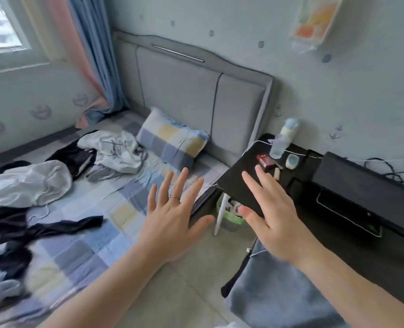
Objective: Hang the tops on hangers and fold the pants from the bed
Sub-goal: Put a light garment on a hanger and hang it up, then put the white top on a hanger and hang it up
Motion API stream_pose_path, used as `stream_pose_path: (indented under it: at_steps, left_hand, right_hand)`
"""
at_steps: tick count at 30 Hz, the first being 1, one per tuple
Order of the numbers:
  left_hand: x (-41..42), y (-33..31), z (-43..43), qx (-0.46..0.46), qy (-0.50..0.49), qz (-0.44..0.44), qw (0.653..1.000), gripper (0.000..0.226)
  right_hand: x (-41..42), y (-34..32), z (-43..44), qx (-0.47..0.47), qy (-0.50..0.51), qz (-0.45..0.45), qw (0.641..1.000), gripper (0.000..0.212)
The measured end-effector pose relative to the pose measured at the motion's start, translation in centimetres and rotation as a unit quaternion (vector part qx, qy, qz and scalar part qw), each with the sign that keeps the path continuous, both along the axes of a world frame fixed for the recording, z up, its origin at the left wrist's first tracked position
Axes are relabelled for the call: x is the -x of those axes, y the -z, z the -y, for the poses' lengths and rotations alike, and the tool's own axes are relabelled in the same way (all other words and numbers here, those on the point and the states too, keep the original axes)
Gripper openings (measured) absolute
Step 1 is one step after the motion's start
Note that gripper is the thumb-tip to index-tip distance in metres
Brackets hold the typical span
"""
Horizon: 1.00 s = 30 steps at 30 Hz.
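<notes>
We see the clothes scattered over the bed (pixel 82 245), whose sheet is checked in blue, grey and pale yellow. Nearest the pillow (pixel 172 140) lies a white top (pixel 115 150), crumpled into a loose mound. A dark print on its upper face looks like lettering, but it is too blurred for us to read. Touching its left side is a black garment (pixel 73 157), bunched up.

Further left a white garment (pixel 28 183) sits in a puffy heap, wider than it is deep in our view, with a thin cord trailing onto the sheet. Below it a black piece (pixel 54 228) is stretched along the sheet. Its long axis runs left to right, and its narrow free end points right, towards the bed's near edge. We cannot tell which of these are tops and which are pants.

The left hand (pixel 172 216) is raised palm down in front of the bed's edge. Its fingers (pixel 180 183) are spread wide and hold nothing, and one wears a ring (pixel 174 197). The right hand (pixel 274 218) overlaps the corner of the black bench (pixel 238 178), with its fingers straight and closer together, thumb out, gripping nothing.

On the bench stand a red box (pixel 266 161), its label unreadable, and a bottle (pixel 283 140).
</notes>
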State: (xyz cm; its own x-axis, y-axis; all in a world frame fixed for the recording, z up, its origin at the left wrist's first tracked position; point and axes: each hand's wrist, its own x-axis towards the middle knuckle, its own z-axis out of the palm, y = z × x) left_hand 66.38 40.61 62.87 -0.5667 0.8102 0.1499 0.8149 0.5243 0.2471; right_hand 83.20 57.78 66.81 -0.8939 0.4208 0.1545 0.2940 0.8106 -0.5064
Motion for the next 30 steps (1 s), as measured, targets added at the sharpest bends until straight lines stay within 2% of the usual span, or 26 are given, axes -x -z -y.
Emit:
stream_pose_path:
  at_steps: [8,15,18,23,26,30]
  left_hand:
    - [7.3,4.9,9.7,0.039,-0.195,0.046,0.979,0.079]
    - [15.4,7.2,12.1,0.053,-0.313,0.093,0.944,0.077]
    - [19.3,7.6,11.4,0.055,-0.334,0.114,0.934,0.073]
    - [25.7,9.1,10.4,0.064,-0.360,0.149,0.919,0.081]
    - [29.4,10.1,10.4,0.066,-0.352,0.173,0.917,0.080]
    - [34.0,11.5,10.3,0.084,-0.322,0.194,0.923,0.078]
  right_hand:
    - [14.8,5.5,5.1,0.015,-0.188,0.083,0.978,0.065]
    - [28.0,8.4,5.5,0.037,-0.274,0.142,0.950,0.074]
    - [33.3,8.8,4.7,0.042,-0.292,0.170,0.940,0.072]
    - [41.1,10.1,3.1,0.030,-0.309,0.203,0.929,0.073]
    - [44.7,11.0,2.6,0.028,-0.299,0.215,0.929,0.079]
    - [48.1,12.6,2.2,-0.002,-0.277,0.238,0.931,0.069]
